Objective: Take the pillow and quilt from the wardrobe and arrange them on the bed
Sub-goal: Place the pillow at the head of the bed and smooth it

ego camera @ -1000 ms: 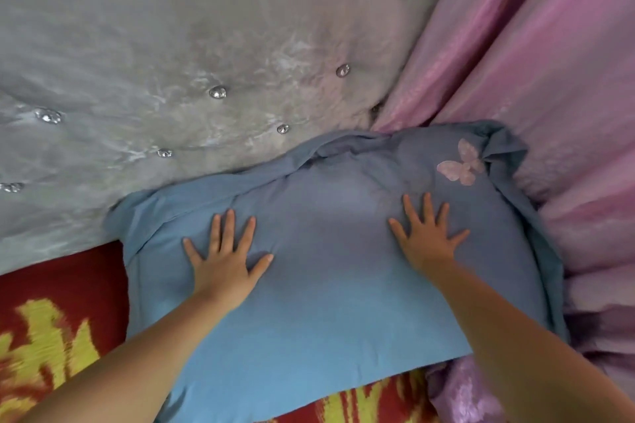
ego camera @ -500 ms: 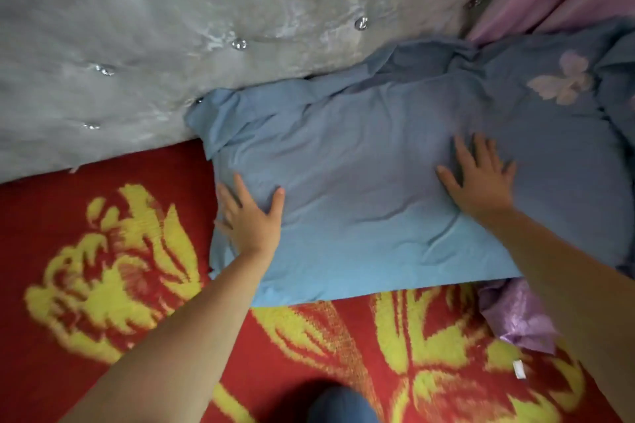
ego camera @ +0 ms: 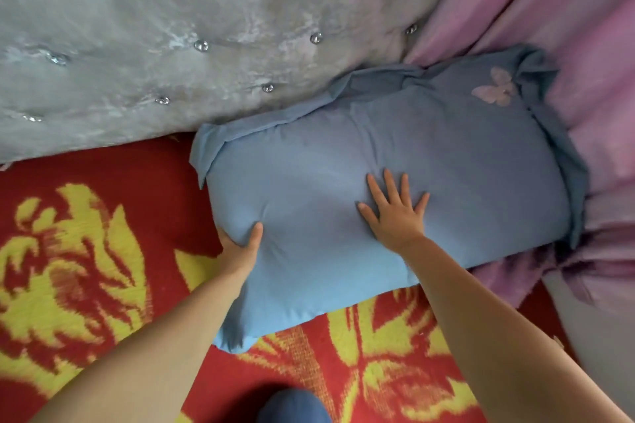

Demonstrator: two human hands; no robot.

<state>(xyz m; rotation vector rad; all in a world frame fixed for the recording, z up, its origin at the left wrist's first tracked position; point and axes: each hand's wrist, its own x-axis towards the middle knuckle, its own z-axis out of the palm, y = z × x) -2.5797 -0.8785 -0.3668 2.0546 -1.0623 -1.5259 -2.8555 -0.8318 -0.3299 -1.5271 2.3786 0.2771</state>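
**Bed head corner: pillow being seated, quilt not in view**

Setting. A bed (ego camera: 103, 251) covered in a red spread with large yellow flower shapes fills the lower part of the view; a grey tufted headboard (ego camera: 206, 45) with glassy buttons rises behind it, and pink curtain fabric (ego camera: 584, 45) closes the right side.

Near field. A blue-clad knee (ego camera: 292, 405), apparently the person's own, shows at the bottom edge. Both bare forearms reach forward from the lower corners.

Middle field. The left hand (ego camera: 237, 247) clamps the near left edge of the pillow (ego camera: 395, 182): the thumb presses into the top surface, while the remaining fingers are hidden beneath or behind the edge. The right hand (ego camera: 395, 213) lies flat and spread on the pillow's top, fingers apart, gripping nothing. The two hands are set apart from each other.

Far field. The blue pillow rests on the bed, its far edge touching the headboard and its right end against the curtain. A pale butterfly motif (ego camera: 494, 91) marks the far right corner. The case's loose flange is folded over at the far left corner.

Interpretation. The step in hand appears to be settling the pillow at the bed head. The next move probably calls for squaring it, smoothing the folded flange, then releasing it and fetching the quilt, which is not visible here.
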